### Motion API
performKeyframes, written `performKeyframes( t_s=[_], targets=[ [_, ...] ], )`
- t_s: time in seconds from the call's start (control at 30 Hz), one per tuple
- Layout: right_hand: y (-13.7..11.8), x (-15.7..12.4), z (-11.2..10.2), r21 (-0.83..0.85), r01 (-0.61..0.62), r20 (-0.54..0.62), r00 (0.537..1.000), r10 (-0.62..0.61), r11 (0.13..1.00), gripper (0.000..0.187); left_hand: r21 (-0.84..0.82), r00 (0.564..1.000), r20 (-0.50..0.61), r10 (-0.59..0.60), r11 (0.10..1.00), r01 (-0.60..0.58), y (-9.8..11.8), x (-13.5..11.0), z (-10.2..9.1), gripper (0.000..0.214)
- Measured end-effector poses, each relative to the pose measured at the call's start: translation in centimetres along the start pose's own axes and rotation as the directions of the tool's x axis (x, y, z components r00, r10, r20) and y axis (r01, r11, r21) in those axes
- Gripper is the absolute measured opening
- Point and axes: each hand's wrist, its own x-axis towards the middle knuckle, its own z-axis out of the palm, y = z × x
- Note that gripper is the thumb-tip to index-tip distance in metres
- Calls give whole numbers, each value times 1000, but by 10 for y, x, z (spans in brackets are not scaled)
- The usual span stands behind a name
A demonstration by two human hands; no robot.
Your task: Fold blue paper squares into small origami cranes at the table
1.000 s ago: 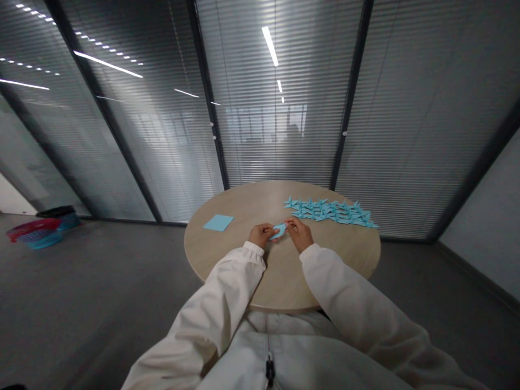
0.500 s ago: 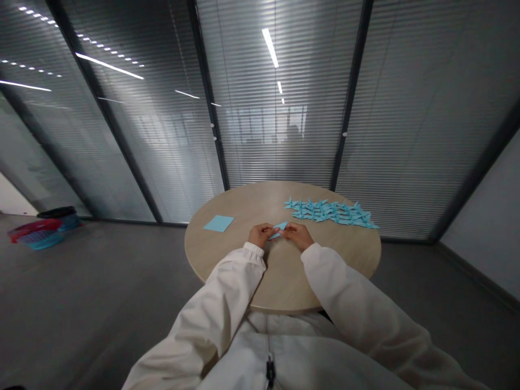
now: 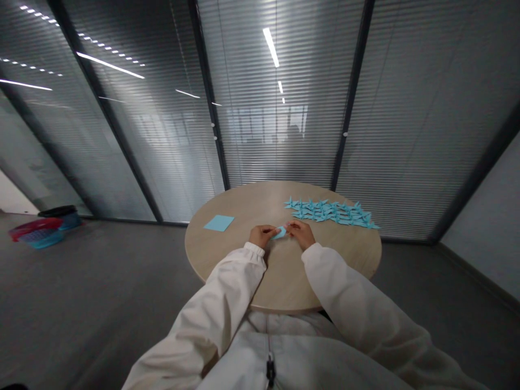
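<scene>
A small piece of folded blue paper (image 3: 279,233) was held between the person's two hands, over the middle of the counter (image 3: 280,276); whether it touched the surface could not be told. The left hand (image 3: 262,235) pinched its left end between thumb and fingers, and the right hand (image 3: 301,234) had its fingertips closed together on the right end, partly covering it. The hands were close together, with the paper bridging the narrow gap.

To the left, well apart from the hands, a flat blue sheet (image 3: 219,222) lay near the edge of the round, pale wood counter. Beyond the right hand, pointed blue folded figures (image 3: 331,212) stood packed in rows toward the far right edge.

The person wore a pale jacket (image 3: 317,355) with a dark zipper pull (image 3: 270,369). On the grey floor (image 3: 122,292) at far left, a red-and-blue basket (image 3: 38,235) stood beside a dark-rimmed container (image 3: 70,218). Behind the counter rose glass panels (image 3: 280,157) with horizontal blinds.
</scene>
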Motion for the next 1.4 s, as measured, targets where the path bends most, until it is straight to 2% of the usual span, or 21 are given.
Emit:
performKeyframes(
  t_s=[0.17,0.27,0.4,0.47,0.57,0.67,0.8,0.93,1.1,1.4],
  targets=[
    [1,1,-1,-43,14,-10,1000,-14,999,35,2,998,18,-54,999,54,-5,2,2,43],
    [-1,-1,-2,-130,74,16,997,-72,989,32,-42,988,103,-116,992,121,-8,2,5,42],
    [-3,-2,-1,-232,136,39,991,-131,963,30,-89,969,209,-134,984,156,-11,1,6,43],
    [-2,-2,0,-231,127,22,992,-125,965,30,-73,971,199,-130,986,147,-10,1,6,43],
    [0,-1,1,-134,71,15,997,-70,988,34,-54,984,143,-102,992,111,-6,1,5,44],
    [3,-1,2,-40,0,74,997,3,999,39,-47,994,68,-81,995,84,-2,1,2,45],
    [4,-1,2,-55,9,155,988,0,998,34,-15,997,15,-75,997,75,-1,1,0,47],
    [5,-1,1,-57,15,156,988,-6,998,32,31,999,-2,-54,998,54,-2,1,-1,46],
    [5,0,2,-36,-9,161,987,15,999,32,5,999,11,-43,999,43,-6,2,0,46],
    [13,1,1,-129,8,142,990,11,992,30,71,999,33,-8,997,6,-7,1,1,45]
  ],
)
